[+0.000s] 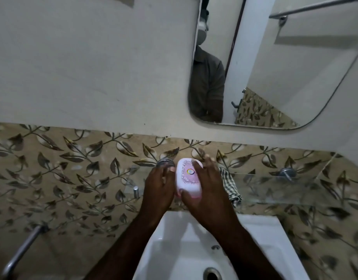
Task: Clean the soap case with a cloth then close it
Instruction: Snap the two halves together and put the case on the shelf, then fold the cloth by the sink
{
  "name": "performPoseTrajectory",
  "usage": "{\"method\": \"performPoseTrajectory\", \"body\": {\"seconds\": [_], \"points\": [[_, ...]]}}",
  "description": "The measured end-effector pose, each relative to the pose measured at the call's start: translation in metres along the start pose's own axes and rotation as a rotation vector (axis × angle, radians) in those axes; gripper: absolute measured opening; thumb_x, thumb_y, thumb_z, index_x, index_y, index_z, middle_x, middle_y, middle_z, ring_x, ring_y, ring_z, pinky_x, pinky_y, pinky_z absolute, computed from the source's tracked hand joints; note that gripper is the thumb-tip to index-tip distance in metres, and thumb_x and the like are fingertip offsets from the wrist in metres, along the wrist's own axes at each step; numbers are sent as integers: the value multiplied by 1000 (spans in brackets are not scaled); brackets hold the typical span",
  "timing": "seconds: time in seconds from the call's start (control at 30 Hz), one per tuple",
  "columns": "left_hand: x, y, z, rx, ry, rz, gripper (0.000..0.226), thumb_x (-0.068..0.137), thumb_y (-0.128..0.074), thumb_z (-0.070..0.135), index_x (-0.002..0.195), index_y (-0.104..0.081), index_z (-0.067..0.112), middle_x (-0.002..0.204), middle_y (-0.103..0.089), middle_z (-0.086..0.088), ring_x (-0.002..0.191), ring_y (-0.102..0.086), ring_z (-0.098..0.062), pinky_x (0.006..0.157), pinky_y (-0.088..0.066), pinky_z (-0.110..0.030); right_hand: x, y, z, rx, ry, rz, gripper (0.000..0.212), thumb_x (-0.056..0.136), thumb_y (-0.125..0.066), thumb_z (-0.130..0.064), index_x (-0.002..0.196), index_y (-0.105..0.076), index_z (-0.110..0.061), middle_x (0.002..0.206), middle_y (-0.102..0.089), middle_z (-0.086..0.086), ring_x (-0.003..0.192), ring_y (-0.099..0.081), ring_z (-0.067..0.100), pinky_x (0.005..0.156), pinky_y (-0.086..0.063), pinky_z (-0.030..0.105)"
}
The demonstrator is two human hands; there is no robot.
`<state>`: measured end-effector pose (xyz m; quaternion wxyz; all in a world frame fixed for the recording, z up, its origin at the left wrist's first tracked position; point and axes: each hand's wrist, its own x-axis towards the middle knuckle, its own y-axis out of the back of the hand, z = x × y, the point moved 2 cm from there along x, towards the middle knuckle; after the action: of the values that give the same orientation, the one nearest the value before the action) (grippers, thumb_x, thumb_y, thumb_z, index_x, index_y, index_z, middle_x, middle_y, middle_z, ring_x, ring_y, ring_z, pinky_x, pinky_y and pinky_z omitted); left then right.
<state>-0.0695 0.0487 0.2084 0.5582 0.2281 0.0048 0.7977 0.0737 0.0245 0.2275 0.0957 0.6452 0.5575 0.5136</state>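
Note:
The soap case [187, 177] is a white and pink oval box with a round sticker on its lid. It sits on a glass shelf [275, 184] above the sink, and its lid looks down. My left hand [159, 186] grips its left side. My right hand [204, 184] lies over its right side and front, fingers spread on the lid. A checked cloth [230, 184] lies on the shelf just right of my right hand, with neither hand on it.
A white sink [186, 249] with its drain [212, 274] is below the shelf. A mirror [275, 63] hangs on the wall at upper right. Metal shelf mounts [164, 162] flank the case. A steel pipe [22, 249] runs at lower left.

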Motion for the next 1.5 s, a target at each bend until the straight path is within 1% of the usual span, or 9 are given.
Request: {"method": "performPoseTrajectory", "body": {"seconds": [0.17,0.3,0.47,0.7,0.83,0.93,1.03,1.3,1.5], "points": [[-10,-11,0,319,-321,-167,61,80,-55,57,129,-60,22,138,-54,-7,129,-46,-24,106,-37,-39,-6,13,35,-281,-131,-159,79,72,-47,-63,139,-46,-23,150,-38,11,143,-27,30,116,-21,48],[-13,-23,-5,494,-411,-205,53,76,-59,55,115,-69,23,131,-61,-11,120,-56,-36,95,-48,-53,-26,1,53,-464,-66,-322,92,59,-81,-50,140,-45,-24,150,-39,14,139,-37,34,113,-25,51],[-18,-25,-4,544,-411,-149,52,75,-57,52,113,-70,18,126,-63,-15,114,-60,-41,93,-50,-53,-28,6,56,-349,-38,-203,76,59,-72,1,129,-56,-23,143,-50,15,131,-48,33,109,-32,49],[-38,-9,46,86,-505,64,42,84,-61,35,117,-64,10,121,-62,-3,116,-57,-19,100,-45,-41,-18,61,46,342,-278,-53,51,80,-59,11,114,-67,-26,113,-70,-11,105,-61,-9,98,-48,27],[-63,-16,84,-211,-322,-57,51,80,-65,38,124,-59,14,120,-62,8,111,-57,3,89,-44,-9,-24,105,33,1050,-456,4,43,82,-61,0,123,-62,-14,111,-72,10,101,-69,25,83,-58,37],[-80,-38,88,-503,138,-374,58,74,-74,41,127,-58,23,117,-69,8,107,-65,-4,89,-53,-20,-36,115,38,1395,-606,-61,44,83,-56,-5,127,-57,-6,118,-67,21,108,-65,37,91,-54,48],[-93,-61,81,-564,295,-552,25,84,-74,23,108,-70,17,104,-76,-5,99,-71,-25,86,-58,-40,-55,112,57,1307,-809,-73,32,91,-47,-10,118,-62,-2,119,-65,26,108,-64,40,92,-52,52],[-110,-101,68,-356,270,-594,9,89,-68,24,94,-71,17,89,-75,-7,86,-72,-23,70,-58,-45,-108,123,92,1248,-901,-48,22,85,-55,-21,87,-68,-4,108,-65,27,100,-65,35,92,-49,48],[-121,-136,49,-276,302,-552,41,85,-61,49,66,-55,13,64,-58,-6,63,-55,-17,62,-48,-42,-149,119,125,1446,-912,-73,55,77,-76,-35,124,-57,-15,116,-71,11,106,-68,25,75,-58,34]]}}
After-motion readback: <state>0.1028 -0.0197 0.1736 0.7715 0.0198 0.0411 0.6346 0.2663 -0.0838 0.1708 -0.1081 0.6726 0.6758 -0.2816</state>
